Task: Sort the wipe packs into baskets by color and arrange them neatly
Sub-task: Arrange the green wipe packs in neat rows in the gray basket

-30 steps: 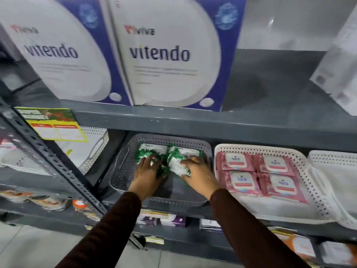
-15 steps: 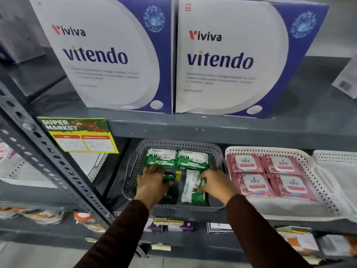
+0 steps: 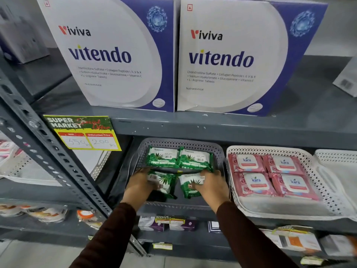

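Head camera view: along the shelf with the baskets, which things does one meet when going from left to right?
Yellow price tag → grey basket with green wipe packs, left hand then right hand in it → white basket with pink wipe packs → another white basket.

A shop aisle is indicated by grey slotted-steel shelving [image 3: 212,130] on which boxed Vitendo tablets [image 3: 241,55] are stocked, with a "Super Market" discounted-price tag [image 3: 83,132] clipped to its edge and packaged wipes displayed in baskets [image 3: 270,151] just below.
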`<move>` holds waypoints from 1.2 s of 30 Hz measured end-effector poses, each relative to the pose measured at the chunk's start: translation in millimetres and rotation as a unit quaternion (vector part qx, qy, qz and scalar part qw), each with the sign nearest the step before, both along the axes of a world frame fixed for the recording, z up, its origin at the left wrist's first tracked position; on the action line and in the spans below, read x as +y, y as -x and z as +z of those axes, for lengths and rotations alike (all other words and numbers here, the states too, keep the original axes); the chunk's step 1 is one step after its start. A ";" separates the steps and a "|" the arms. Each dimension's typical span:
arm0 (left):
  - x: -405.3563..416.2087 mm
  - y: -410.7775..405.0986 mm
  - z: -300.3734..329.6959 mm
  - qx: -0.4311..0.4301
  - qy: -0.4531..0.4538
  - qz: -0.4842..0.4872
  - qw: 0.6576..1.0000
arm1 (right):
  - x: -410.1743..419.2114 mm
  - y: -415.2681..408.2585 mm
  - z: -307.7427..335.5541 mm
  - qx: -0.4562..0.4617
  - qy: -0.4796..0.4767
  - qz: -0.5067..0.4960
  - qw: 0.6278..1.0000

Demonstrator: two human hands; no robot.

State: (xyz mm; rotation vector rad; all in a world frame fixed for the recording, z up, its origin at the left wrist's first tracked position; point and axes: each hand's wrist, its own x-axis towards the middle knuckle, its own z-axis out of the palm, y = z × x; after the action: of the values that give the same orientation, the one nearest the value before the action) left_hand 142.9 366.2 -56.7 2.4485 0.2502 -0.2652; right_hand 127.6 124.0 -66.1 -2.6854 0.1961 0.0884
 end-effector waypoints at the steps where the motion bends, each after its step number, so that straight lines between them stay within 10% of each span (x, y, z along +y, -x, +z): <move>1: 2.1 -1.0 0.4 0.005 -0.005 -0.003 1.000 | 2.5 -2.2 1.3 0.002 0.015 0.000 1.000; 8: 3.0 1.4 9.6 -0.037 -0.103 -0.160 0.981 | 6.0 -9.7 11.5 0.021 0.128 0.061 0.990; 17: -21.7 -10.5 26.0 -0.006 -0.231 -0.109 0.967 | 3.6 -9.7 6.9 0.017 0.068 0.088 0.994; 30: -15.8 -8.4 27.3 0.003 -0.177 -0.044 0.983 | 1.6 -9.5 6.7 -0.001 0.024 0.100 0.995; 36: 3.7 -11.4 11.5 -0.004 -0.099 -0.189 0.977 | -6.3 -0.7 5.6 0.008 -0.024 0.157 0.987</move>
State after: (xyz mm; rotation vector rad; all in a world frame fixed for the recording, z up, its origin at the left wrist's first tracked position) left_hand 154.3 369.9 -45.2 2.6841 -0.2077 -0.4106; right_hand 128.3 117.7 -60.5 -2.6456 -0.2221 0.2087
